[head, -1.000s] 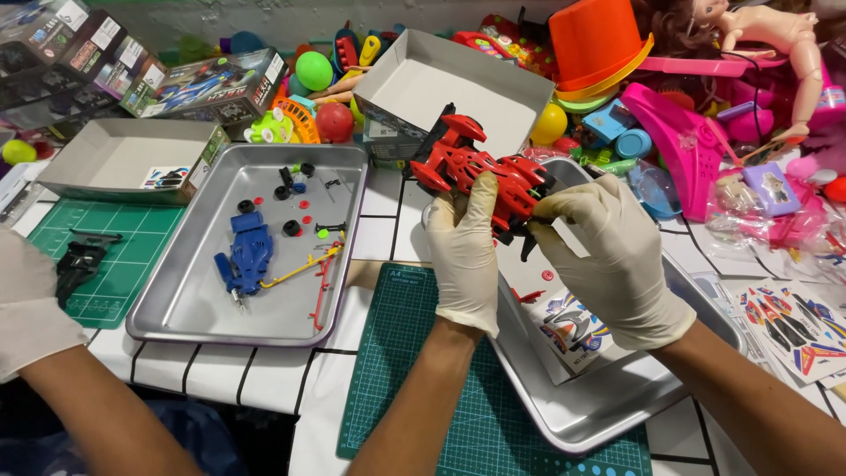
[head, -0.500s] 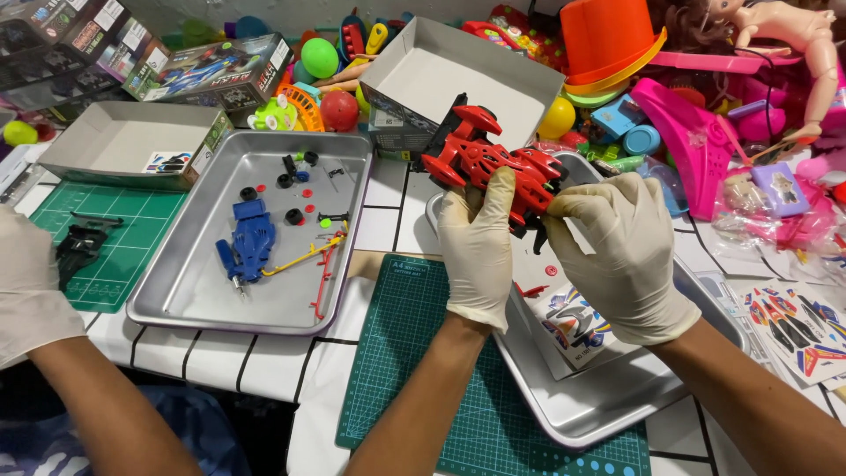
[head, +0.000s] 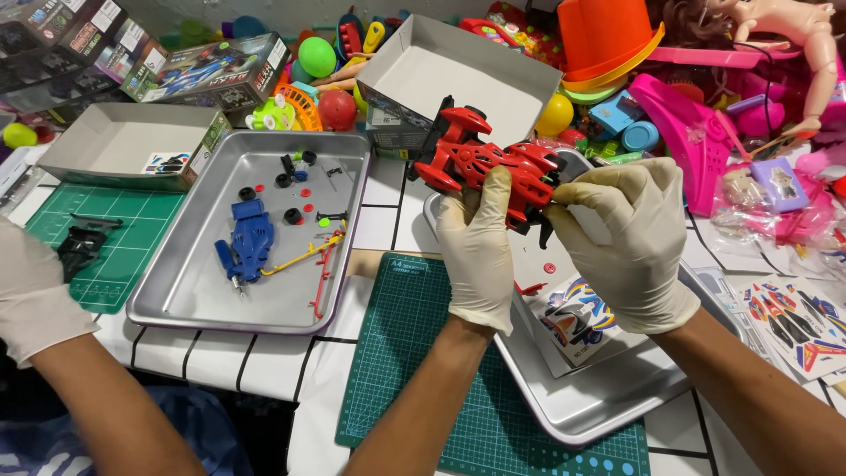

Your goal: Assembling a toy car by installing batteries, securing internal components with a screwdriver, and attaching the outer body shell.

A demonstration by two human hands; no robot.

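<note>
Both gloved hands held a red toy car body [head: 487,167] up above a metal tray [head: 608,397] on the tiled tabletop [head: 379,220]. The left hand [head: 478,251] gripped the car from below, its fingers [head: 498,189] closed over the shell's near side. The right hand [head: 633,238] pinched the car's right end; its fingertips were probably clamped on a black part there, though the glove hid the contact. A sticker sheet [head: 573,317] lay in the tray beneath. Another person's gloved hand [head: 31,295] rested at the far left.
</note>
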